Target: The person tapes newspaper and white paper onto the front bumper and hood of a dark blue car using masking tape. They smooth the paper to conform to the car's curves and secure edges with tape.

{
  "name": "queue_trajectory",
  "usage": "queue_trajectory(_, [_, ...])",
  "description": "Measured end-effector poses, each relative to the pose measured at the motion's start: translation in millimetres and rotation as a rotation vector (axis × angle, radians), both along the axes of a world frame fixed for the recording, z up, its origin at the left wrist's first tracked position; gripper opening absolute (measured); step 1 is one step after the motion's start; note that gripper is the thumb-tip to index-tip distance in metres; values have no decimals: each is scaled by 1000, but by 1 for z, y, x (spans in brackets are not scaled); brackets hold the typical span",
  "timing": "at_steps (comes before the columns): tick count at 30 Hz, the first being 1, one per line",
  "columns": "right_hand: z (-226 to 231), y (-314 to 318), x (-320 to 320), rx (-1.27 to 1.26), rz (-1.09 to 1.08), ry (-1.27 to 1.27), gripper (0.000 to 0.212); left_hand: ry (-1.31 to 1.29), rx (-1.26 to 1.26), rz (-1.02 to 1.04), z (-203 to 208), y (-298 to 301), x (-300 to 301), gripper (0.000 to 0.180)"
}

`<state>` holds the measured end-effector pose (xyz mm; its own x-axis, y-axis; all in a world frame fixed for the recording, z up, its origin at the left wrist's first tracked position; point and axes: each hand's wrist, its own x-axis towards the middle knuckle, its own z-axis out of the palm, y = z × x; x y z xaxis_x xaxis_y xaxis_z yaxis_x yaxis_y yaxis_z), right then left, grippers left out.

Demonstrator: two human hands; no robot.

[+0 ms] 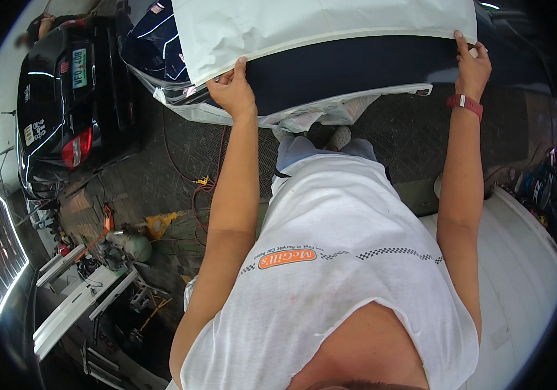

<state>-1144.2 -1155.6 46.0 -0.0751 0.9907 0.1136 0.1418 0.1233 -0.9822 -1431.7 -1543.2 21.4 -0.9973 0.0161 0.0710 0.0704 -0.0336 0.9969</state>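
Observation:
A wide sheet of white masking paper lies over a dark blue car panel, its near edge running from one hand to the other. My left hand pinches the paper's near left corner between thumb and fingers. At the near right corner my right hand, with a red band on the wrist, grips the edge, index finger stretched along it. Something small and pale shows among the right fingers; I cannot make out what. Below the panel hangs crumpled translucent plastic sheeting.
A black car stands at the left, with a person beyond it. A red hose trails over the dark floor. An air compressor and long white panels sit lower left. A large white curved surface is at lower right.

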Motion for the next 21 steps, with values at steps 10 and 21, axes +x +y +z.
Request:
queue_trajectory(10, [-12, 5, -3, 23, -57, 46, 41, 24, -40, 37, 1, 4, 1, 66])
queue_trajectory(21, [1, 4, -8, -9, -60, 15, 40, 32, -75, 14, 7, 6, -4, 69])
